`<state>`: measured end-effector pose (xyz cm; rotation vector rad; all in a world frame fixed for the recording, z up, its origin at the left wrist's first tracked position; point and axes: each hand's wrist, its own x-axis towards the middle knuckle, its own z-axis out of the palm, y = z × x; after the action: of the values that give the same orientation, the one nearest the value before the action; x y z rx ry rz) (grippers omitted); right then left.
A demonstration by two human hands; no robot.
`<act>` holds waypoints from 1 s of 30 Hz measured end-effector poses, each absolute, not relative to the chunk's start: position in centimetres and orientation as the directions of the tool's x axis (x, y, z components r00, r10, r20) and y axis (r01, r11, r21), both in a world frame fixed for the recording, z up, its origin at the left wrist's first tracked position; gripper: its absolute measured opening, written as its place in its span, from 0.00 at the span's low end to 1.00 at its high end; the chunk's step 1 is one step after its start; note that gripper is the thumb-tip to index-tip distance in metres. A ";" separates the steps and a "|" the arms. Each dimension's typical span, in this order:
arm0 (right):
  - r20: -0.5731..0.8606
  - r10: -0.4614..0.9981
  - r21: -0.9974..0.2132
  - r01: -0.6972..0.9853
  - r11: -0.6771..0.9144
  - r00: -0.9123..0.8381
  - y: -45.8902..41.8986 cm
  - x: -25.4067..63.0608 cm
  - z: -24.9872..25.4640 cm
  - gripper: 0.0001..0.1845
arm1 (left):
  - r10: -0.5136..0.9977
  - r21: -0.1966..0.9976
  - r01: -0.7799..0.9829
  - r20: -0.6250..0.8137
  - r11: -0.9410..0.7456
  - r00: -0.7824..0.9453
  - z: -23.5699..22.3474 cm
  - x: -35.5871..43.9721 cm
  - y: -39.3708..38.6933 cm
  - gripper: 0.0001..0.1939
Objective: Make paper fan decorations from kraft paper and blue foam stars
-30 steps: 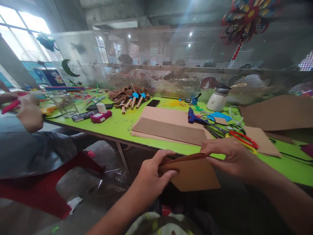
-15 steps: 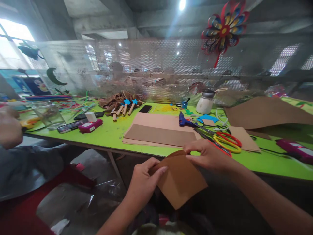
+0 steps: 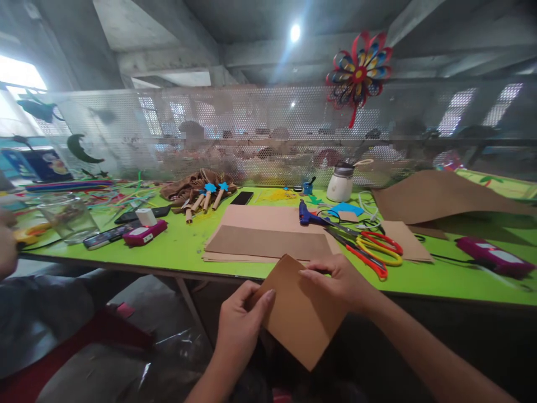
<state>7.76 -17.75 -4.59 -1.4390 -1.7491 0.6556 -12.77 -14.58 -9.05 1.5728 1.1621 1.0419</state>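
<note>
A square-looking sheet of brown paper (image 3: 304, 319) is held up in front of the table edge, one corner pointing down. My left hand (image 3: 245, 319) pinches its left edge, thumb on the near face. My right hand (image 3: 335, 280) grips the upper right edge between thumb and fingers. Just beyond, on the green table (image 3: 176, 246), a dark brown paper strip (image 3: 268, 243) lies on a stack of lighter sheets (image 3: 251, 215). Right of the stack are a blue glue gun (image 3: 309, 215) and scissors with red and yellow handles (image 3: 380, 249).
Purple power strips (image 3: 145, 232) (image 3: 495, 257) sit left and right. A glass jar (image 3: 69, 218), rolled paper tubes with blue stars (image 3: 210, 196), a phone (image 3: 242, 198) and a white bottle (image 3: 340, 182) stand or lie farther back. Another person's hand (image 3: 6, 243) is at far left.
The sheet's top edge was bent over; now it lies flatter, with its upper corner pointing up. My right hand has shifted slightly down along the edge. The camera view has tilted up a little.
</note>
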 end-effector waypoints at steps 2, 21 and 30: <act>0.258 0.964 -0.787 0.565 0.246 -0.061 -17.4 7.7 -5.2 0.15 | 0.976 0.965 0.210 0.116 -0.154 0.183 -9.3 -12.6 -14.8 0.17; 0.139 0.980 -0.932 0.316 0.177 -0.139 -15.3 7.2 -4.0 0.16 | 0.945 0.928 0.237 0.234 -0.287 0.226 -10.3 -12.8 -14.8 0.15; 0.149 0.953 -0.887 0.390 0.246 -0.264 -15.2 7.6 -4.0 0.18 | 0.966 0.958 0.199 0.166 -0.206 0.199 -10.4 -12.5 -14.9 0.15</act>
<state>7.58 -15.21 -4.01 -1.2352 -1.7905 0.9780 -12.50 -14.90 -10.45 1.5929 1.1324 1.0945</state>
